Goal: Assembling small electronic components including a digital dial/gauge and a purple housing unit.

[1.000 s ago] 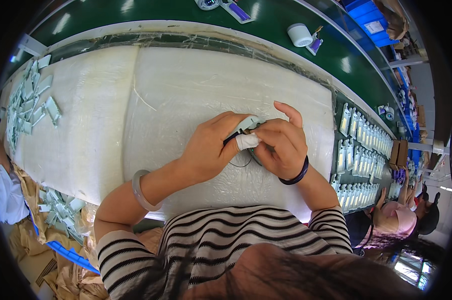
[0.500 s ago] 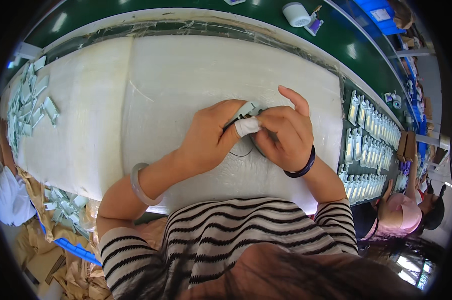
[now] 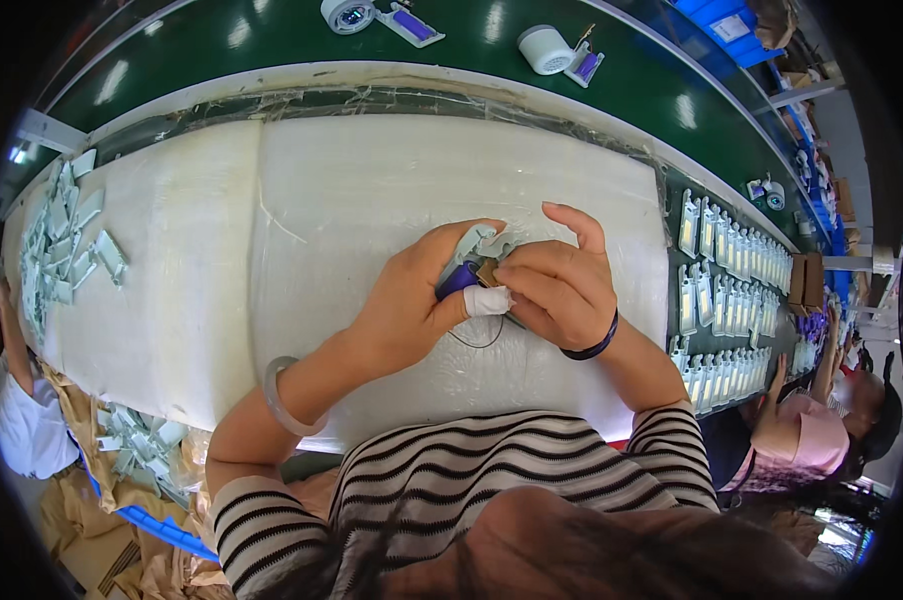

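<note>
1 white mat (image 3: 342, 190) spreads wide, 1 paper-lined blue bin (image 3: 167, 530) holds loose pale-green pieces (image 3: 140, 440), and above the mat the left hand (image 3: 397, 295) clamps a pale-green casing (image 3: 476, 238), the right hand (image 3: 572, 295) bunched against it, its hold unclear. Looks like fitting around the purple cylinder (image 3: 458, 281); next calls for steady fingertips.

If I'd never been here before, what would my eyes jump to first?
Probably the middle: the left hand, with a white wrap on its thumb, holds a pale green casing with a purple part, and the right hand is right up against it. Next, perhaps, the messy heap of pale green pieces at the far left, and the neat rows of pale parts at the right.
</note>
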The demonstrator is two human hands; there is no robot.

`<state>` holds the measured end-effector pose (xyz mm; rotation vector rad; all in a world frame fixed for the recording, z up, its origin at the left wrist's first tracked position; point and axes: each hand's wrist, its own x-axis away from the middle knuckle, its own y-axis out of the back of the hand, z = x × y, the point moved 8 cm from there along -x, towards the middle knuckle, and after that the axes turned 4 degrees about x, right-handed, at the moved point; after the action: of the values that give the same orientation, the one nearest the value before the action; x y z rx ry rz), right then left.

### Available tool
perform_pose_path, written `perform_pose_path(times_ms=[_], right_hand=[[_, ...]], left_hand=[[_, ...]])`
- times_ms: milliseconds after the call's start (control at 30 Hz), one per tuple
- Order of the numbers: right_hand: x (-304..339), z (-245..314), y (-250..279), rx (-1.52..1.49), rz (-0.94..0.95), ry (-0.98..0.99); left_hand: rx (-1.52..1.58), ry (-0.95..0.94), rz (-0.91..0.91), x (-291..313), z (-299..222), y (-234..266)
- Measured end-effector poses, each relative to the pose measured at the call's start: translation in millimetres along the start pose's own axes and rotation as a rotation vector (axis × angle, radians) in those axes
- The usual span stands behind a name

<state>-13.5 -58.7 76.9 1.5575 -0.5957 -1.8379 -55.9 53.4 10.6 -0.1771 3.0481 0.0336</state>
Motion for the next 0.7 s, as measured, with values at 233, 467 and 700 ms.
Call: perform_pose_path(times_ms=[233,467,700], right_hand=[[-1,-1,0,-0.010,-0.005,-0.001],[-2,-1,0,-0.033,0.010,-0.014],[1,-4,-2,-0.074,0.049,-0.062]], left_hand=[[-0.025,0.004,0.008,-1,-5,2],[-0.208,-0.182,-0.048,-1,-13,4],[-0.259,-0.143,0.017,-2,-17,2]])
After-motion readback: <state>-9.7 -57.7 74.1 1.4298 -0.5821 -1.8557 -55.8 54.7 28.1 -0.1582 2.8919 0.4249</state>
